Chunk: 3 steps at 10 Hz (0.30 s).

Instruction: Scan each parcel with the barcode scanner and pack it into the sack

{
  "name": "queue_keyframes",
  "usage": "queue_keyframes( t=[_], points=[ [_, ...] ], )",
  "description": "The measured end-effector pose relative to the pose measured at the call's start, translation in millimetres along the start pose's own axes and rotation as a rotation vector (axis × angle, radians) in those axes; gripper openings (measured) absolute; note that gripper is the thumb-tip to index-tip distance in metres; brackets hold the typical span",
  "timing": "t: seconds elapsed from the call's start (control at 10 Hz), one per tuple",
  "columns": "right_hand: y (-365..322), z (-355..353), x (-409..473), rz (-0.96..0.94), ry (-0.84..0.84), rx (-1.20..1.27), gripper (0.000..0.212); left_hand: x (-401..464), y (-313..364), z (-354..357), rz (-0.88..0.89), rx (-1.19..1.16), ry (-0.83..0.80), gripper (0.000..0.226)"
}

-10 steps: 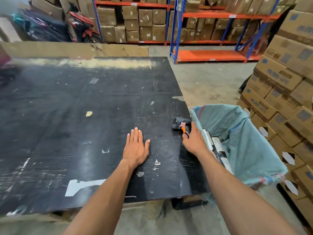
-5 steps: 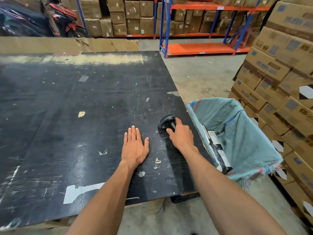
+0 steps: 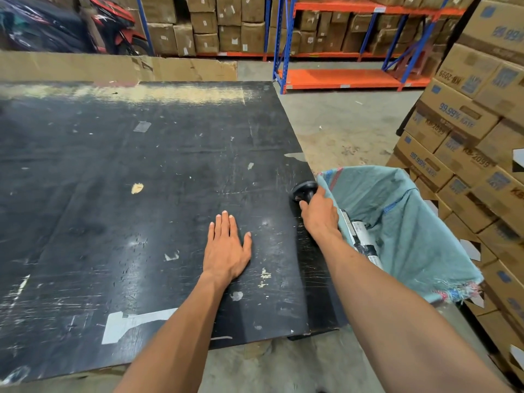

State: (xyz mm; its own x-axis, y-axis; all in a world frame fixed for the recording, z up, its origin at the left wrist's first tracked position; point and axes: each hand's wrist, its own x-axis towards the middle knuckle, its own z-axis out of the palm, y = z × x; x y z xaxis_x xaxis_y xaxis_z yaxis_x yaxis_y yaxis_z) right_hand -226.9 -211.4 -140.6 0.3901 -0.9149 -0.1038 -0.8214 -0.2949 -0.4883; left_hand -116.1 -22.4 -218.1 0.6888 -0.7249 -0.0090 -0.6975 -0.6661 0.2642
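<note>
My left hand [image 3: 226, 251] lies flat, fingers straight, on the scratched black table [image 3: 127, 194]. At the table's right edge my right hand [image 3: 319, 215] grips the black barcode scanner [image 3: 304, 190]; only the scanner's head shows beyond my fingers. Right beside it stands the open teal woven sack [image 3: 411, 222], hung against the table's edge. Inside the sack, near its left wall, lie wrapped parcels with white labels [image 3: 361, 236], partly hidden by my right forearm.
Stacked cardboard cartons [image 3: 467, 131] rise just right of the sack. Blue and orange shelving [image 3: 340, 78] with boxes lines the back. A flattened cardboard sheet [image 3: 113, 68] stands behind the table, a parked motorbike [image 3: 110, 26] beyond it. Bare concrete floor lies between table and shelving.
My right hand took hold of the scanner, carried it a little left over the table, then back to the table's right edge by the sack. My left hand stayed flat.
</note>
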Motion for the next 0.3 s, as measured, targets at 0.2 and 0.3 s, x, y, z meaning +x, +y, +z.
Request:
queue_keyframes(
  t=[0.2, 0.3],
  points=[
    [-1, -8, -7, 0.005, -0.029, 0.056, 0.081, -1, 1, -1, 0.001, -0.017, 0.003, 0.073],
    [20, -4, -45, -0.038, 0.138, 0.131, 0.089, -1, -2, -1, 0.002, -0.036, 0.02, 0.073]
  ],
)
